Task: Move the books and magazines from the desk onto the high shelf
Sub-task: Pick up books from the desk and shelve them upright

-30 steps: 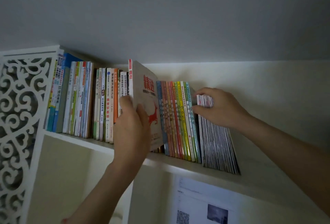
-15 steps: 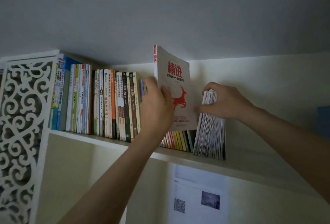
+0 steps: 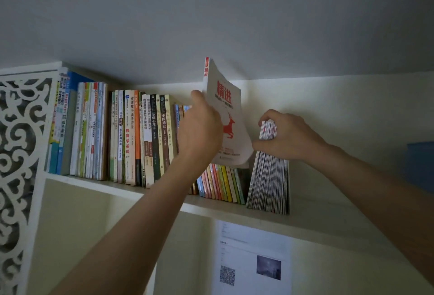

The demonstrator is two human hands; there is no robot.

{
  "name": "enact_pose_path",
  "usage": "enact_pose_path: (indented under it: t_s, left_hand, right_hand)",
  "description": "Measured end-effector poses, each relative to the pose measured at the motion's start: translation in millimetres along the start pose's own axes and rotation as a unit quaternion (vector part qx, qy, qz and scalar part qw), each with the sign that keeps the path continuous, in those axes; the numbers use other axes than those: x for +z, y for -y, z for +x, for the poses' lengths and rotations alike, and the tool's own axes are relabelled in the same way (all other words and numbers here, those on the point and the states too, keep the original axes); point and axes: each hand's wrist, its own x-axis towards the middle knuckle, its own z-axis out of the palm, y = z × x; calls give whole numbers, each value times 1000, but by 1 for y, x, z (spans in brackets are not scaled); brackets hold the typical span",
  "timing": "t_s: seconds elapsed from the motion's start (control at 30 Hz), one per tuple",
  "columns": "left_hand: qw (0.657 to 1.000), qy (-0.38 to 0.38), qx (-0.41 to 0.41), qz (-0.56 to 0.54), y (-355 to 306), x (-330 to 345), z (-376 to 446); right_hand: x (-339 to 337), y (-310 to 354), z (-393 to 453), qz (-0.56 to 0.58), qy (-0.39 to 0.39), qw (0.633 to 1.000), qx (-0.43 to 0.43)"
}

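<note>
My left hand [image 3: 199, 127] grips a white book with red characters and a red deer [image 3: 231, 116] by its spine side, holding it raised above a row of thin colourful books [image 3: 220, 184] on the high shelf [image 3: 234, 210]. Its lower corner hangs over the gap between those books and a stack of thin magazines [image 3: 269, 184]. My right hand [image 3: 288, 135] holds the top of that magazine stack, which stands upright. Taller books [image 3: 131, 137] fill the shelf to the left.
A white carved fretwork panel [image 3: 18, 165] closes the shelf's left end. The ceiling sits close above the books. To the right of the magazines the shelf board is bare; a blue object [image 3: 420, 165] shows at the far right. A printed sheet with a QR code [image 3: 251, 261] hangs below.
The white book came out from among the books, rose and moved right, above the colourful books. The magazine stack went from leaning left to upright, leaving a gap beside it.
</note>
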Motion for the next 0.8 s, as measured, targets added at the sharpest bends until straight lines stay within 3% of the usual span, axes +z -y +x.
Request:
enact_pose_path:
  t_s: [0.17, 0.3, 0.43, 0.5, 0.57, 0.67, 0.73, 0.8]
  left_hand:
    - [998, -37, 48, 5, -4, 0, 0]
    - [997, -32, 16, -75, -6, 34, -23]
    - [998, -42, -35, -28, 4, 79, -60]
    - [998, 1, -61, -32, 11, 77, -65]
    - [992, 96, -46, -61, 27, 63, -60]
    - [967, 230, -4, -105, 49, 33, -45]
    - [963, 248, 11, -101, 56, 27, -41]
    - [979, 195, 38, -53, 60, 33, -40]
  right_hand:
    - [-1, 0, 0, 8, -5, 1000, -3]
    - [3, -5, 3, 28, -18, 999, -9]
    - [1, -1, 4, 32, -24, 999, -21]
    - [-3, -5, 2, 114, 18, 993, 0]
    - [-7, -14, -9, 246, 42, 967, 45]
    - [2, -36, -32, 300, 104, 946, 63]
    - [12, -37, -41, 304, 169, 936, 52]
    - [19, -36, -42, 280, 179, 943, 31]
